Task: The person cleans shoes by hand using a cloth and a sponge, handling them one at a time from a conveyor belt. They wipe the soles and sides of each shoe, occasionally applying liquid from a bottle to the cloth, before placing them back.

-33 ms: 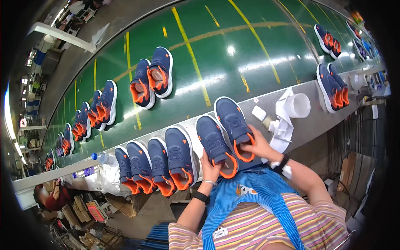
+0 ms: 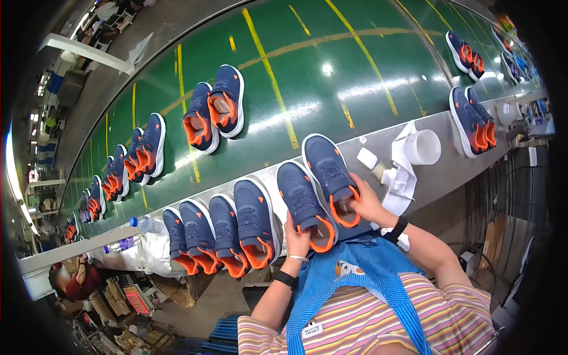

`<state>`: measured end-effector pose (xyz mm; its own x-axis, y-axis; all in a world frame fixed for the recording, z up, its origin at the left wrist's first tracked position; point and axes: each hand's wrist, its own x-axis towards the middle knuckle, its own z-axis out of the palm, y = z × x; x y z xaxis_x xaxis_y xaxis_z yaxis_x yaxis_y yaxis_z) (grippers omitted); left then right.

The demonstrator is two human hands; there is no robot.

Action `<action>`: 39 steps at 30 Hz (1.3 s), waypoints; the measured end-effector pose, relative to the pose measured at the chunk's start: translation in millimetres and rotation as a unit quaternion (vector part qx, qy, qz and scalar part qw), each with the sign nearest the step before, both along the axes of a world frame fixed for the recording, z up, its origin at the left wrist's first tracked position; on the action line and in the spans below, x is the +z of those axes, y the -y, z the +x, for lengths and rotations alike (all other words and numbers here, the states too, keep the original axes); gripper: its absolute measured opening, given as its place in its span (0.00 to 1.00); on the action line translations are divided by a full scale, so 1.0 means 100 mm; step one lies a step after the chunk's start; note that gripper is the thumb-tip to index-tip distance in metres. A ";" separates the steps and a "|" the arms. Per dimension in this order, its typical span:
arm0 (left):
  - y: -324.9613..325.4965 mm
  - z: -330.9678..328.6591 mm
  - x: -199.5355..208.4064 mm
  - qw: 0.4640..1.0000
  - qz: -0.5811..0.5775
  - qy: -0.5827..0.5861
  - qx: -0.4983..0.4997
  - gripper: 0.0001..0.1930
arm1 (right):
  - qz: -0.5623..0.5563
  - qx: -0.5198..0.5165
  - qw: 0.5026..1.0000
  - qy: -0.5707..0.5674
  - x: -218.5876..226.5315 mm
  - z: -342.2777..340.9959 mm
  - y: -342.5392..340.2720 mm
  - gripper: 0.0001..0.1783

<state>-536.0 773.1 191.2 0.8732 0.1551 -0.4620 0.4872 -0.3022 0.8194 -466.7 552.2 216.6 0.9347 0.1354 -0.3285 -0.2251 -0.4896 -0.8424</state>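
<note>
Gripping navy shoes (image 2: pixel 316 189), both hands (image 2: pixel 331 222), apparently

Shoe row (image 2: pixel 225 228) crowds left, tape roll (image 2: pixel 423 147) right, green belt (image 2: pixel 307 89) open

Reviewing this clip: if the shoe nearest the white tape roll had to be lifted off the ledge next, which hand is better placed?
Probably the right hand: its fingers are already at the orange heel opening of that shoe. The left hand is at the heel of the neighbouring shoe, farther from the tape roll.
</note>
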 end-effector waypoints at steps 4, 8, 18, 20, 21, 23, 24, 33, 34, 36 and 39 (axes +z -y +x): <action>-0.30 -0.03 0.02 0.904 -0.342 -0.099 0.236 0.19 | 0.346 -0.078 0.913 -0.205 0.02 0.02 0.15 0.23; -0.45 0.02 -0.01 0.856 -0.442 -0.108 0.245 0.17 | 0.392 -0.098 0.860 -0.311 0.25 -0.01 0.20 0.20; -0.26 0.16 0.29 0.866 -0.469 -0.098 0.144 0.23 | 0.391 -0.087 0.840 -0.365 0.24 -0.21 0.20 0.19; -0.26 0.14 0.33 0.875 -0.453 -0.090 0.145 0.23 | 0.397 -0.077 0.845 -0.351 0.20 -0.25 0.22 0.19; -0.26 0.12 0.35 0.879 -0.446 -0.086 0.148 0.22 | 0.399 -0.067 0.848 -0.343 0.21 -0.24 0.23 0.20; -0.27 0.09 0.36 0.886 -0.431 -0.079 0.153 0.22 | 0.396 -0.082 0.848 -0.342 0.25 -0.24 0.25 0.22; -0.27 0.08 0.37 0.889 -0.424 -0.076 0.156 0.22 | 0.403 -0.077 0.850 -0.330 0.25 -0.25 0.29 0.22; -0.25 0.00 0.29 0.939 -0.303 -0.035 0.158 0.22 | 0.370 -0.046 0.874 -0.313 0.15 -0.27 0.30 0.20; -0.21 0.02 0.23 0.964 -0.234 -0.008 0.129 0.24 | 0.344 -0.052 0.887 -0.305 0.03 -0.30 0.22 0.20; -0.16 0.09 0.27 0.993 -0.080 -0.071 0.059 0.34 | 0.340 -0.091 0.891 -0.285 -0.16 -0.38 0.03 0.20; -0.04 0.07 0.60 0.968 0.184 0.159 -0.058 0.39 | 0.405 -0.139 0.871 -0.240 -0.26 -0.42 -0.07 0.21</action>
<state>-529.5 776.8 251.4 0.9837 0.1505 -0.0985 0.1728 -0.6392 0.7494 -508.6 559.7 190.9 0.7497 0.2940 -0.5929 -0.6616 0.3515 -0.6623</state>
